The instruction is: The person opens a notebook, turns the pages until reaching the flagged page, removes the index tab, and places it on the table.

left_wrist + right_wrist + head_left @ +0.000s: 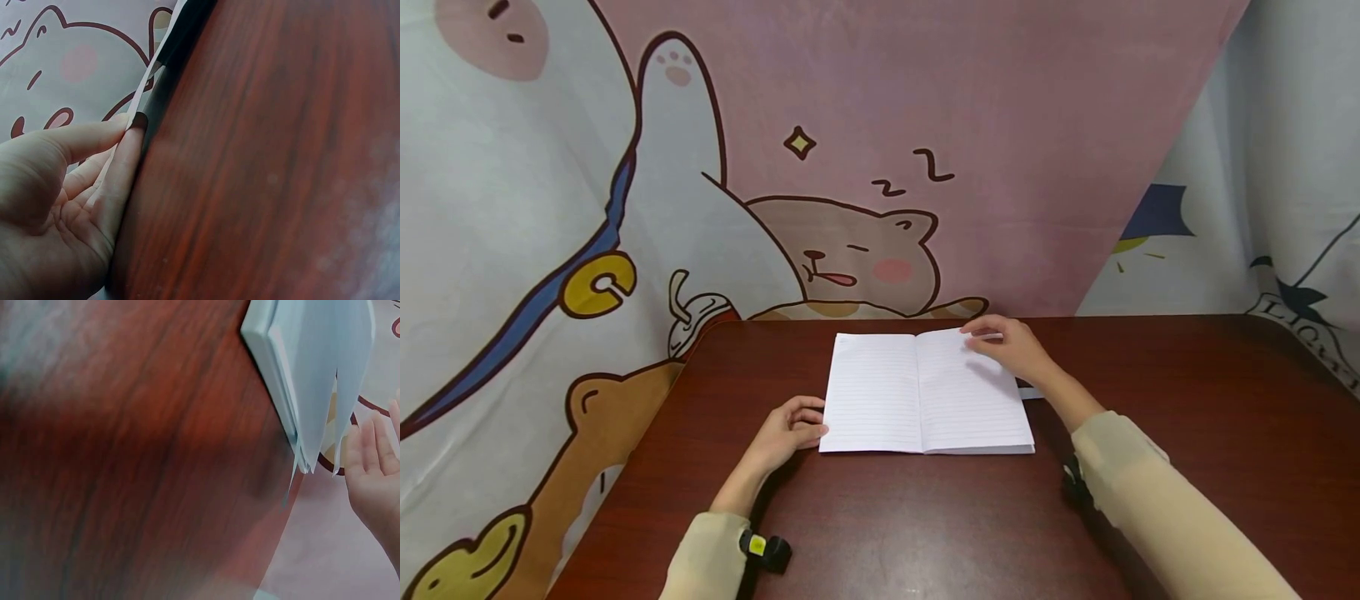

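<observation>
An open notebook with lined white pages lies on the brown table. My left hand holds its left edge. In the left wrist view, the thumb is on top and fingers are underneath, pinching the thin edge. Over the upper right corner of the right page hovers my right hand, fingers loosely bent. The right wrist view shows that hand with extended fingers beside a page that stands away from the stack below. A thin ribbon-like strip hangs at the notebook's edge.
The dark reddish-brown table runs back to a cartoon-printed cloth. A pale strip sticks out past the notebook's right side. A black wrist device is strapped at the left sleeve.
</observation>
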Demonstrator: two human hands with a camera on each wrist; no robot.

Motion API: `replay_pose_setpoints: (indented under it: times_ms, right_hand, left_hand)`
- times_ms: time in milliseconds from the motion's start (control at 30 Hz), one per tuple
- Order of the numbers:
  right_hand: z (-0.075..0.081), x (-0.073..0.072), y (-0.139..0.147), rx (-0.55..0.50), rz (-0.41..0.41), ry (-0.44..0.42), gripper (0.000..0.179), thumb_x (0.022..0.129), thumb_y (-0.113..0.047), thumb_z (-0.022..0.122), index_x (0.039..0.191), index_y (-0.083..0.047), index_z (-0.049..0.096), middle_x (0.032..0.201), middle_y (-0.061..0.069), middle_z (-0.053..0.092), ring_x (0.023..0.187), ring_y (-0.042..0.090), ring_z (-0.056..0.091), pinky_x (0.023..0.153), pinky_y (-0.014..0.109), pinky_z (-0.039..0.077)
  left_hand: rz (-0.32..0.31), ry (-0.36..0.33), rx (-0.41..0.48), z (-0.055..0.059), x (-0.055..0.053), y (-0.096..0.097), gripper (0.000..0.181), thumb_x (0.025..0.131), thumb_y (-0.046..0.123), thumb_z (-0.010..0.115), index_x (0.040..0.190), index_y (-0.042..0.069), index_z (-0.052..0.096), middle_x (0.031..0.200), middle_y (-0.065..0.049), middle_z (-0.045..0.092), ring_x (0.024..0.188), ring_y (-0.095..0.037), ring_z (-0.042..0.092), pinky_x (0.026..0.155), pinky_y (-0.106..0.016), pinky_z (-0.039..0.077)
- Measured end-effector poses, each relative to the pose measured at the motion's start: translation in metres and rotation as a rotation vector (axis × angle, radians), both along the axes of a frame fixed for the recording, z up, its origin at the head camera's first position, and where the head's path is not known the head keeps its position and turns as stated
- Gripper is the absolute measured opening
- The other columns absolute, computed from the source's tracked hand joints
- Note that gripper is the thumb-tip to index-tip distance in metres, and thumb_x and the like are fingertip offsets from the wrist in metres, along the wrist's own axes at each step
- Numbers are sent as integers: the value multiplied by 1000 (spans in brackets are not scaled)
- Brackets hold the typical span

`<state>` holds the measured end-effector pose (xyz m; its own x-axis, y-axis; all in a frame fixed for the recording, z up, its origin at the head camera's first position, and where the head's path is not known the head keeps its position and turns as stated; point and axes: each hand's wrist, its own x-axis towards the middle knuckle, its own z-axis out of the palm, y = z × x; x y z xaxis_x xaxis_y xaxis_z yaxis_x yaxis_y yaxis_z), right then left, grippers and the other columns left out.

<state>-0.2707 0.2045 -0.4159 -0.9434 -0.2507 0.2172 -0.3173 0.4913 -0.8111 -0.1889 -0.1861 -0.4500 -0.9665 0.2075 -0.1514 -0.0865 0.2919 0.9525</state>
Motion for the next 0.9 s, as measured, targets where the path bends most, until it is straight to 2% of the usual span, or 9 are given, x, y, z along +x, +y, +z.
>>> replay_pose_setpoints:
  times_ms: [400, 900]
  right_hand:
    - [-6, -4, 12, 33, -79, 30, 32, 93, -14, 71, 122, 0, 66, 138, 21, 56, 131, 38, 51, 109, 55, 42]
    - [-19, -10, 26, 123, -127, -6, 38, 93, -10, 69, 129, -1, 61, 141, 23, 54, 136, 40, 46, 114, 57, 35]
  left_hand:
    - [-8, 0, -5, -1, -1, -1, 44, 92, 3, 68, 132, -5, 53, 110, -21, 64, 85, -11, 63, 75, -24, 58]
    - [5, 8, -28, 1, 0, 1, 43, 92, 4, 69, 131, -4, 54, 110, -21, 64, 83, -11, 63, 74, -24, 59]
